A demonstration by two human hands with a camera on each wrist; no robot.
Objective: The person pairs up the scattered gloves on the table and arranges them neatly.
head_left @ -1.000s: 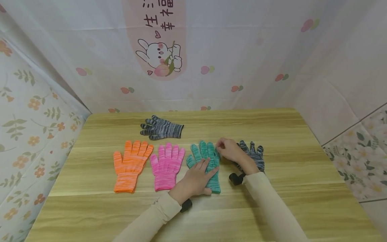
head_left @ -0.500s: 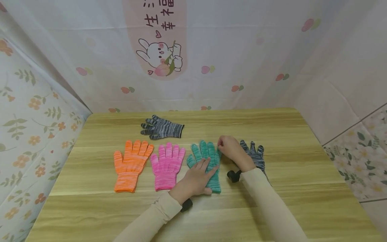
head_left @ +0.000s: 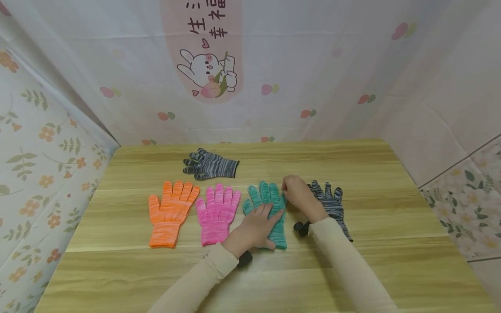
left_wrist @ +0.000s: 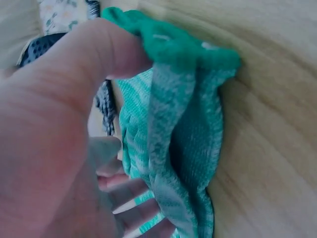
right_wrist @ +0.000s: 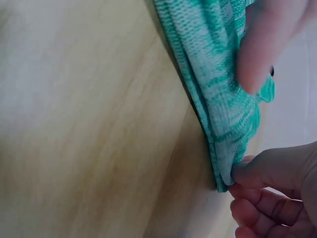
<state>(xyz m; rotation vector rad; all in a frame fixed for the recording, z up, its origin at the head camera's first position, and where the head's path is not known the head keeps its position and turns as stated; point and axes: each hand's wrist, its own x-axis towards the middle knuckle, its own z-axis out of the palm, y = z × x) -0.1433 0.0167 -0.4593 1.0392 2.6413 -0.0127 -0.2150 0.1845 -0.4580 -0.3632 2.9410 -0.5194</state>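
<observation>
A green knit glove (head_left: pixel 278 237) lies flat with its fingers pointing away from me. My left hand (head_left: pixel 255 227) rests on its palm, fingers spread; in the left wrist view the thumb touches the cuff (left_wrist: pixel 171 52). At the glove's right side, my right hand (head_left: pixel 299 194) pinches the tip of its outer finger between thumb and fingers. The right wrist view shows that pinch at the narrow end of the green fabric (right_wrist: pixel 225 163). Just right of this hand is a grey-black striped glove (head_left: pixel 332 206), partly covered by my right hand and forearm.
To the left, a pink glove (head_left: pixel 218 213) and an orange glove (head_left: pixel 172 213) lie in the same row on the wooden table (head_left: pixel 117 269). Behind them, a second grey-black glove (head_left: pixel 213 165) lies sideways. A printed curtain (head_left: pixel 313 65) hangs along the table's back edge.
My right hand has shifted slightly forward, and the green glove's outer finger lies straighter beside it. More of the right-hand grey-black glove shows. The left hand has stayed nearly in place.
</observation>
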